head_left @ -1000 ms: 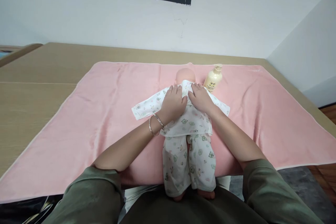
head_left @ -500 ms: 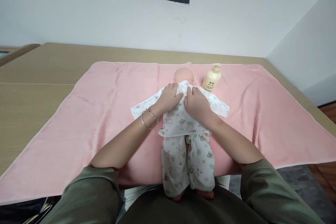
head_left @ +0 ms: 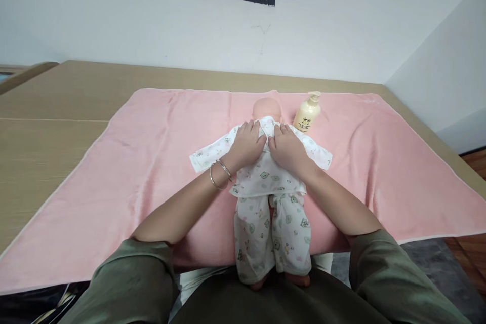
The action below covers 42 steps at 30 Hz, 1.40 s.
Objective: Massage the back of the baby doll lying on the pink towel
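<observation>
A baby doll (head_left: 267,107) lies on a pink blanket (head_left: 182,131), its head toward the wall and its feet at my body. It wears a white printed top (head_left: 266,179) and matching trousers (head_left: 253,238), with the sleeves spread to both sides. My left hand (head_left: 247,144), with bangles at the wrist, rests flat on the left part of the upper chest. On the right part lies my right hand (head_left: 286,147), fingers extended toward the doll's shoulder. The thumbs are close together near the collar. Neither hand holds anything.
A cream pump bottle (head_left: 307,114) leans on the blanket, right of the doll's head. The blanket covers much of a wooden table (head_left: 49,91), which stands against a white wall. A dark frame is on the wall at the top left.
My left hand has shifted slightly right on the doll's top. The fingers of my right hand have moved a little, and the cloth at the collar looks flatter.
</observation>
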{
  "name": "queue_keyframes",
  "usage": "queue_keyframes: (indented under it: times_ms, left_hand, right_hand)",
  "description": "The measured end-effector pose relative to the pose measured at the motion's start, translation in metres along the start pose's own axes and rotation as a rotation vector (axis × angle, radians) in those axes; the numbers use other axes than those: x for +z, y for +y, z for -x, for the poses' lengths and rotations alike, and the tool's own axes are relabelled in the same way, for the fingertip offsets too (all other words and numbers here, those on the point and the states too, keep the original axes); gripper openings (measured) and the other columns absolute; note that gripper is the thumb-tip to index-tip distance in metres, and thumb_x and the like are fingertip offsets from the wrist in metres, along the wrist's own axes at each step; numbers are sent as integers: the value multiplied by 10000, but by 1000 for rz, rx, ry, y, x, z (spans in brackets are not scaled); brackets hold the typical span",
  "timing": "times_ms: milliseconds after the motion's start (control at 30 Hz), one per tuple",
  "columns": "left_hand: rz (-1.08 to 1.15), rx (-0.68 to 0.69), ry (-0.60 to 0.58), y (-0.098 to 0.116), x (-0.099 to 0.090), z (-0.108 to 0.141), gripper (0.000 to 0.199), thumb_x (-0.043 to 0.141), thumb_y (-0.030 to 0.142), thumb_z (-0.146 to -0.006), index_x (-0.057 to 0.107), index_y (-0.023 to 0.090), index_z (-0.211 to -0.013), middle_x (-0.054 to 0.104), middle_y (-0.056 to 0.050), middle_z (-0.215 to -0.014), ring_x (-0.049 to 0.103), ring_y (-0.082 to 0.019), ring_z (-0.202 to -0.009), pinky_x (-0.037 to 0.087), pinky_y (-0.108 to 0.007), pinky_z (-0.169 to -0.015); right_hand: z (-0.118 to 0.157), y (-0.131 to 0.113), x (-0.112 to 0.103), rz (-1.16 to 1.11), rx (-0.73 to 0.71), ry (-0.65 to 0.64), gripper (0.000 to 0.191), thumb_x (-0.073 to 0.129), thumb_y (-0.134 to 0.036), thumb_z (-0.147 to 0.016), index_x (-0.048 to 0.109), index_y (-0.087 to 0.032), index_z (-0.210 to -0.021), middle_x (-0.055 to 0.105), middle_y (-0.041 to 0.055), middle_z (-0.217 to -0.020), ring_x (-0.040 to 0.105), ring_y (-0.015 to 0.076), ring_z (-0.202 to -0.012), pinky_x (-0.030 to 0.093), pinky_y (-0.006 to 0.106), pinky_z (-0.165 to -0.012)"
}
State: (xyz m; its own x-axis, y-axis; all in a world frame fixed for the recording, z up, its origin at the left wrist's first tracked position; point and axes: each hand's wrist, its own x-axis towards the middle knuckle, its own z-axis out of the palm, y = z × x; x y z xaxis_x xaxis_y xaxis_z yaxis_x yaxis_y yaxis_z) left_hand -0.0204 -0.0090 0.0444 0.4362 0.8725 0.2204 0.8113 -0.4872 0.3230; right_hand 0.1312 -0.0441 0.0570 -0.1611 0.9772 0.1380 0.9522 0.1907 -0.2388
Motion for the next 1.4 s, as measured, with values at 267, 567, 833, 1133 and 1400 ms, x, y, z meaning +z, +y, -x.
queue_keyframes:
  times_ms: [267, 567, 833, 1133, 1400]
  left_hand:
    - [31, -11, -46, 11, -14, 8, 461, 361, 205, -991, 635, 18, -1311, 666, -272, -1368, 611, -374, -1334, 470, -547, -1190]
    - [332, -167, 191, 9, -40, 9, 559, 322, 278, -1022, 616, 90, -1458, 643, -146, -1539, 584, -288, -1449, 462, -497, -1246]
    - [346, -174, 186, 12, -45, 11, 564, 319, 308, -1028, 647, 90, -1432, 674, -132, -1504, 610, -270, -1426, 468, -443, -1243]
    - [396, -200, 180, 14, -47, 11, 551, 338, 300, -1027, 668, 83, -1411, 688, -133, -1487, 628, -269, -1408, 474, -432, -1238]
    - [397, -37, 229, 31, -66, 36, 450, 374, 246, -1039, 698, 143, -1334, 738, -101, -1414, 679, -254, -1328, 527, -431, -1190]
  right_hand:
    - [-12, 16, -4, -124, 5, 42, 568, 346, -296, -1066, 520, -8, -1523, 473, 270, -1642, 432, 387, -1551, 344, 583, -1275]
    - [9, -12, -6, -21, -143, -39, 583, 479, -371, -1073, 483, -129, -1604, 335, 193, -1746, 228, 412, -1649, 185, 691, -1313]
    - [8, -13, -4, -23, -133, -9, 584, 478, -347, -1079, 451, -146, -1627, 285, 202, -1762, 206, 411, -1656, 194, 724, -1295]
    - [10, -16, -6, -18, -113, 3, 595, 528, -339, -1063, 470, -142, -1622, 265, 197, -1770, 204, 422, -1655, 208, 690, -1307]
    - [10, -15, 5, 61, -127, -14, 586, 500, -332, -1060, 471, -190, -1628, 305, 182, -1759, 270, 423, -1635, 289, 699, -1274]
